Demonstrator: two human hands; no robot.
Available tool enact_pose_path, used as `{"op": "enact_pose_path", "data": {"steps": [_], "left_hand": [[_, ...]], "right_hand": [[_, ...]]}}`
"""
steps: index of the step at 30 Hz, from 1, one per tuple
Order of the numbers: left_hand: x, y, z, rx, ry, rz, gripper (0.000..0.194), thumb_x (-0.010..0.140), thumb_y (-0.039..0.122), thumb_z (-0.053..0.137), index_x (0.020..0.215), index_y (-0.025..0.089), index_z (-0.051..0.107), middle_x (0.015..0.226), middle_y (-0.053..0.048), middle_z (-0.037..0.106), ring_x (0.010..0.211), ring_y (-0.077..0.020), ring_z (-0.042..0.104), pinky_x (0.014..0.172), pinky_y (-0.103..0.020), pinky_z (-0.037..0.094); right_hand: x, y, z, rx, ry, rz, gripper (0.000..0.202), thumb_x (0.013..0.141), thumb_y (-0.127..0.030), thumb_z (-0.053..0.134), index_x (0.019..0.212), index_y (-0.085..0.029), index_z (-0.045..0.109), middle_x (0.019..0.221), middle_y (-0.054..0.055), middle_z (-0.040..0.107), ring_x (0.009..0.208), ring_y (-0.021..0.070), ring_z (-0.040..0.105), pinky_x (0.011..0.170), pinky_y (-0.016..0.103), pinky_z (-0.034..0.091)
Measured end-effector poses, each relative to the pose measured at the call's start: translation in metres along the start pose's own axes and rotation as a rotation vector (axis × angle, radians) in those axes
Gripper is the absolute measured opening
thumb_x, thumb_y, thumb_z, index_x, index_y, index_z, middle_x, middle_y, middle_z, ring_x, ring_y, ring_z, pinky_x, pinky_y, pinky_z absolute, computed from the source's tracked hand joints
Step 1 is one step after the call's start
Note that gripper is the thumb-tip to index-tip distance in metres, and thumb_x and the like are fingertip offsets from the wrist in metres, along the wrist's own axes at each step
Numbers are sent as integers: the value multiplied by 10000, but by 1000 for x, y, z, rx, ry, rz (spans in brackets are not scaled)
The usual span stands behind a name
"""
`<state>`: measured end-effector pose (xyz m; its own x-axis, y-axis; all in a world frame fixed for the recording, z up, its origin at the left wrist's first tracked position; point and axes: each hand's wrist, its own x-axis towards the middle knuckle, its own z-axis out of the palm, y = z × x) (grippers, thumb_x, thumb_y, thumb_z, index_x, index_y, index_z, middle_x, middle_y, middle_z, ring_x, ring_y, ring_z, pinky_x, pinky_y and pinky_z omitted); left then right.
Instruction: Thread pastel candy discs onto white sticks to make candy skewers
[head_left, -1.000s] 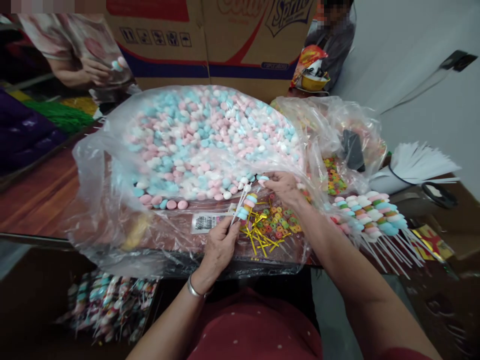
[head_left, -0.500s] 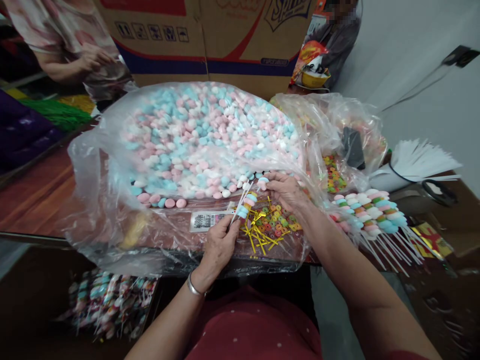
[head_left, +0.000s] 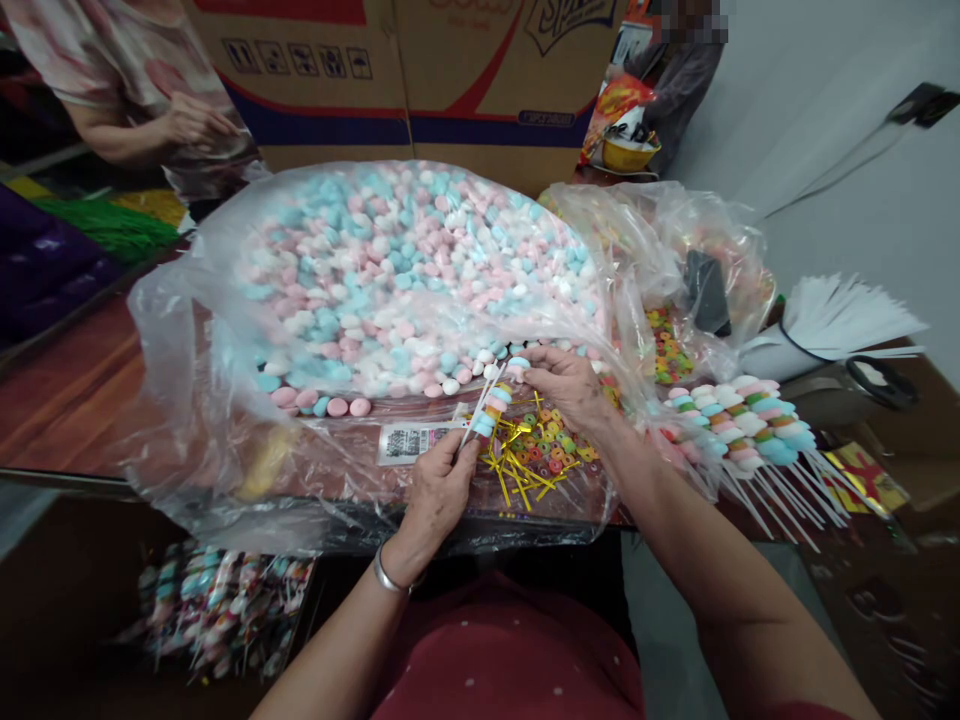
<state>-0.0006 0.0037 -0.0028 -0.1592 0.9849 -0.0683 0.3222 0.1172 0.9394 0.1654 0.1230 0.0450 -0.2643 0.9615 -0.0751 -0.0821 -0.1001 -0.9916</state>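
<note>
My left hand (head_left: pixel 442 480) is closed round white sticks (head_left: pixel 480 402); one of them carries a stack of blue, pink and orange candies (head_left: pixel 493 410). Just to the upper right, my right hand (head_left: pixel 562 383) pinches blue and pink marshmallows (head_left: pixel 517 368) at the top of that stick. Below my hands lie gold twist ties (head_left: pixel 517 468) and small coloured candy rings (head_left: pixel 555 440). Behind them spreads a large clear bag of pink, blue and white marshmallows (head_left: pixel 405 260).
Finished candy sticks (head_left: pixel 742 425) lie at the right, near a container of white sticks (head_left: pixel 832 320). Wrapped candy sticks (head_left: pixel 225 610) fill a box at lower left. A large carton (head_left: pixel 330 80) stands behind; a person's hand (head_left: pixel 199 125) shows at upper left.
My right hand has moved slightly left, bringing the marshmallows to the tip of the stick. My left hand has stayed nearly still.
</note>
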Motion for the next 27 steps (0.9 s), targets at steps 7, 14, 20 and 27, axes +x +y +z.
{"op": "enact_pose_path", "data": {"steps": [7,14,20,27], "left_hand": [[0,0,1,-18,4,21,282,889,402,482,824,186,651,603,44,480,595,-131,448,605,-249,341],[-2,1,0,-33,2,36,286,889,396,479,830,180,657,585,44,484,577,-131,458,590,-249,340],[-1,-2,1,-53,24,40,288,901,403,485,856,183,666,592,43,486,582,-132,463,590,-249,346],[-1,-1,1,-79,39,7,281,901,398,502,868,185,682,599,31,512,582,-133,462,564,-239,341]], "right_hand": [[-9,5,-5,-450,-5,-287,273,808,-337,652,1047,-239,744,1017,1,761,919,166,694,874,341,556],[-10,7,-9,-756,-48,-460,307,895,-278,556,1156,-246,715,1076,18,761,919,171,722,858,333,581],[-15,14,-3,-876,-28,-652,336,940,-256,487,1202,-216,693,1133,43,744,959,174,721,881,324,585],[-14,27,-6,-969,-15,-741,357,933,-244,461,1197,-215,699,1109,54,750,949,190,715,917,340,572]]}}
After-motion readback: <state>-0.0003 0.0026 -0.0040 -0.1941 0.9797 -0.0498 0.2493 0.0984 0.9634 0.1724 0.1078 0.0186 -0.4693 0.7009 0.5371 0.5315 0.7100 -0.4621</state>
